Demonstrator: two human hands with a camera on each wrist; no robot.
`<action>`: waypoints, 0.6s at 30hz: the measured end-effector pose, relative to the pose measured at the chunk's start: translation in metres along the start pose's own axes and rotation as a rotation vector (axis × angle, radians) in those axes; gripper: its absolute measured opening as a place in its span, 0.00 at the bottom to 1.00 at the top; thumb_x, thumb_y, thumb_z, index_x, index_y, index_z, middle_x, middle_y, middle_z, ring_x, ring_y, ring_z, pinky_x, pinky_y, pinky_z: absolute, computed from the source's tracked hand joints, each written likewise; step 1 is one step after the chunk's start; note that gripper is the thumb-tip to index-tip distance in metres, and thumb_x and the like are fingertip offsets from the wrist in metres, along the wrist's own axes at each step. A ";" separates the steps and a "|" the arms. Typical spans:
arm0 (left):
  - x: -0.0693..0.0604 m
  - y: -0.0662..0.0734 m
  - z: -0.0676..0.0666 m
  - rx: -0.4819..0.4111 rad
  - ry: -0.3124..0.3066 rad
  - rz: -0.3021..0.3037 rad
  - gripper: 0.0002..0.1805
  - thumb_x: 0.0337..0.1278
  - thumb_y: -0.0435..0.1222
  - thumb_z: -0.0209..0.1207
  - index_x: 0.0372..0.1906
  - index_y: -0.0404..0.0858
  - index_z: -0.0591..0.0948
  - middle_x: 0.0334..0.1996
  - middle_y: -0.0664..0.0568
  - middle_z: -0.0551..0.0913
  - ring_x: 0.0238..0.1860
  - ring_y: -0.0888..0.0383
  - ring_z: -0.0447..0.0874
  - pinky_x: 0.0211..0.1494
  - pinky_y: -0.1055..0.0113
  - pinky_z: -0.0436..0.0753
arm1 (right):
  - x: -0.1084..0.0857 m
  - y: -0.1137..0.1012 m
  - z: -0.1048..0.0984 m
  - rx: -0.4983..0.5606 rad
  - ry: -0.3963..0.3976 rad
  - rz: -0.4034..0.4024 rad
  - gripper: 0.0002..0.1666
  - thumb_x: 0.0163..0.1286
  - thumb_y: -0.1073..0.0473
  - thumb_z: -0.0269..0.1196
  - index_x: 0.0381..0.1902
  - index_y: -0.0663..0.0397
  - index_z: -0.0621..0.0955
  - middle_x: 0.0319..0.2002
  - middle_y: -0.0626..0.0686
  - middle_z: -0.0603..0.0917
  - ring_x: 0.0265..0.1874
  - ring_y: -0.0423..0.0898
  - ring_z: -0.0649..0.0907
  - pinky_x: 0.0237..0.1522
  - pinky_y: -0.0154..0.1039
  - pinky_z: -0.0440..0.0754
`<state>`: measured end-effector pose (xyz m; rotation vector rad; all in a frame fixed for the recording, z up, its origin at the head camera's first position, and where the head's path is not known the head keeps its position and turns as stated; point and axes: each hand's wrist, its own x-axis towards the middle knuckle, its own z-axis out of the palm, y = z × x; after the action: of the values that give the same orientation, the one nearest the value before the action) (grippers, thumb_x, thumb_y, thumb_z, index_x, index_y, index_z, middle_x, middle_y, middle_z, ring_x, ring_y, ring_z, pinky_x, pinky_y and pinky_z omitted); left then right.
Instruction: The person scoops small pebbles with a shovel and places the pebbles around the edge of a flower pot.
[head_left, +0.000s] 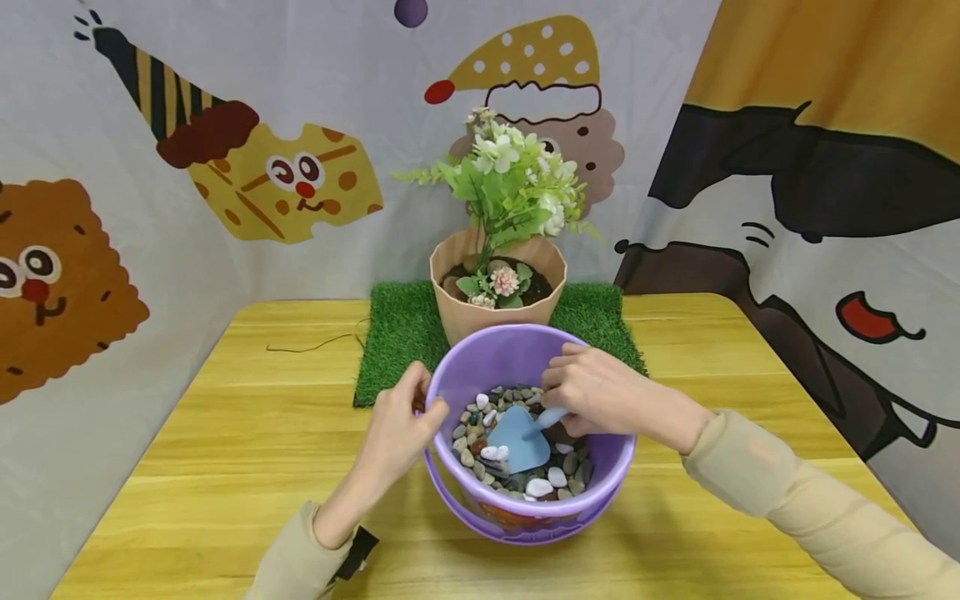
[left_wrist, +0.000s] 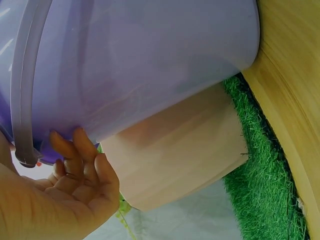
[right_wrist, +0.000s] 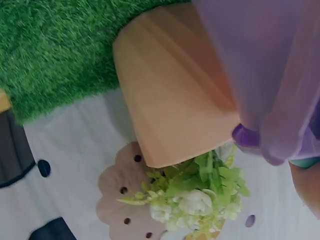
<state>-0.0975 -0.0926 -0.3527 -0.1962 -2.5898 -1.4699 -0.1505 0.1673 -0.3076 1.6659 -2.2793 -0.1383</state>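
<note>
A purple bucket [head_left: 480, 367] stands on the wooden table, with pebbles in grey, brown and white [head_left: 577, 471] at its bottom. My left hand [head_left: 401, 425] holds the bucket's left rim, thumb at the edge and curled fingers against the outer wall. In the left wrist view those fingers [left_wrist: 90, 160] touch the wall beside the handle's hinge. Inside the bucket, my right hand [head_left: 592, 392] grips the handle of a small light-blue toy shovel [head_left: 520, 440]. The shovel's blade lies over the pebbles, with white stones at its left edge. Most of my right hand is hidden in the right wrist view.
Behind the bucket, a pinkish pot [head_left: 495, 315] with dark soil and white-flowered greenery [head_left: 510, 175] stands on an artificial grass mat [head_left: 397, 333]. A thin dark wire [head_left: 311, 345] lies at the table's back left. A cartoon-printed curtain [head_left: 315, 50] hangs behind the table [head_left: 247, 467].
</note>
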 end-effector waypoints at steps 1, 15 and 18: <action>0.000 0.000 0.000 0.000 0.000 0.002 0.06 0.45 0.30 0.56 0.27 0.39 0.69 0.20 0.49 0.78 0.21 0.60 0.76 0.19 0.73 0.79 | 0.000 0.000 0.001 0.015 0.005 0.009 0.08 0.35 0.60 0.67 0.18 0.44 0.80 0.21 0.40 0.77 0.23 0.39 0.71 0.31 0.33 0.69; 0.001 0.000 0.000 0.004 0.002 0.005 0.07 0.45 0.29 0.56 0.27 0.40 0.69 0.19 0.49 0.78 0.20 0.60 0.75 0.19 0.73 0.78 | -0.003 0.004 0.001 0.116 0.034 0.032 0.09 0.36 0.61 0.67 0.18 0.41 0.80 0.21 0.39 0.78 0.23 0.37 0.72 0.32 0.32 0.70; 0.001 0.000 0.000 0.009 0.002 0.008 0.07 0.45 0.30 0.56 0.27 0.40 0.69 0.19 0.49 0.78 0.20 0.60 0.75 0.19 0.73 0.78 | -0.003 0.004 0.001 0.121 0.040 0.026 0.09 0.36 0.60 0.67 0.18 0.41 0.80 0.21 0.38 0.77 0.23 0.37 0.71 0.31 0.32 0.69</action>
<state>-0.0980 -0.0928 -0.3529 -0.2043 -2.5908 -1.4549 -0.1539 0.1719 -0.3083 1.6806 -2.3197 0.0398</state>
